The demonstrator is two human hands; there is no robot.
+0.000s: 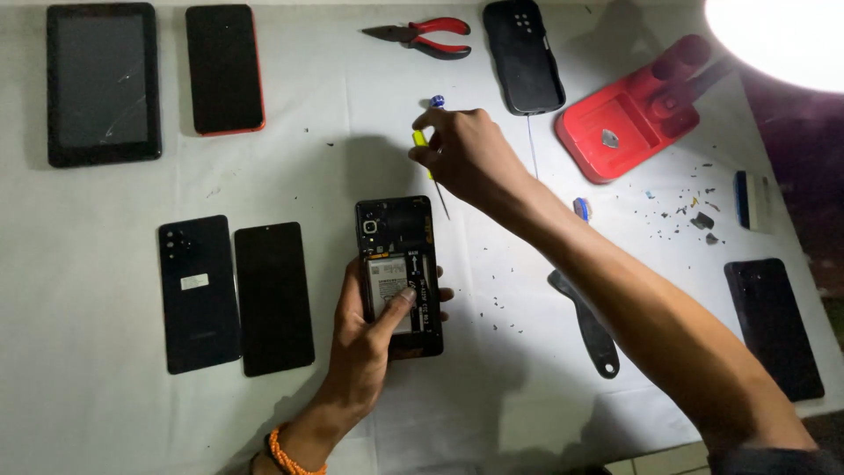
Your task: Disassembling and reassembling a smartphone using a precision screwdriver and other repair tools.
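My left hand grips an opened black phone lying on the white cloth, its back cover off and its battery showing, with my thumb pressed on the battery. My right hand is raised above and beyond the phone, holding a small screwdriver with a yellow shaft and blue cap; its thin tip points down to the right of the phone's top edge. An orange bracelet is on my left wrist.
A black back cover and a dark screen panel lie left of the phone. At the far edge are a cracked tablet, a red-edged phone, red pliers, a black phone case and a red tray. A black pry tool, small screws and another phone lie right.
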